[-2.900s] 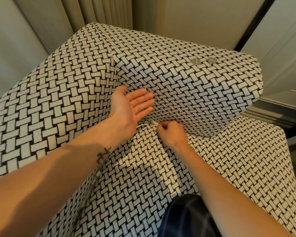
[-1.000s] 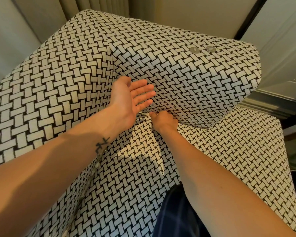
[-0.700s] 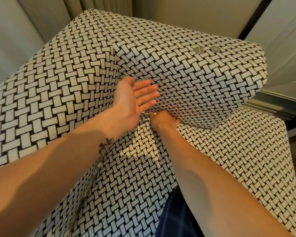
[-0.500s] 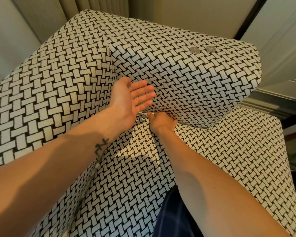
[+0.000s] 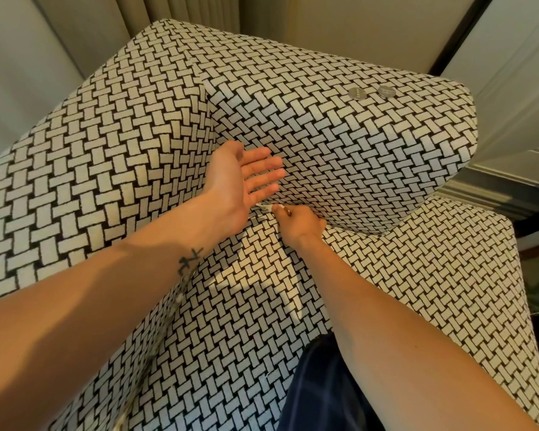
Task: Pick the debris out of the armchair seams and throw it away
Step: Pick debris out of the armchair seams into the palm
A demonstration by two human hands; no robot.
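The armchair [image 5: 371,157] is covered in a black-and-white woven pattern. My left hand [image 5: 240,181] lies flat and open, palm up, against the backrest just above the seam where back and seat meet. My right hand [image 5: 299,222] is at that seam with thumb and fingers pinched on a small pale scrap of debris [image 5: 266,207] that sticks out toward my left palm. Two silver coins [image 5: 371,93] lie on top of the right armrest.
Curtains [image 5: 199,10] and a pale wall stand behind the chair. A dark door frame edge [image 5: 461,35] and skirting run at the right. My knee in dark checked cloth [image 5: 324,387] rests on the seat cushion [image 5: 433,275].
My right hand pushed into the seam and has now drawn back slightly with a pale scrap pinched in its fingers. My left hand has stayed open against the backrest.
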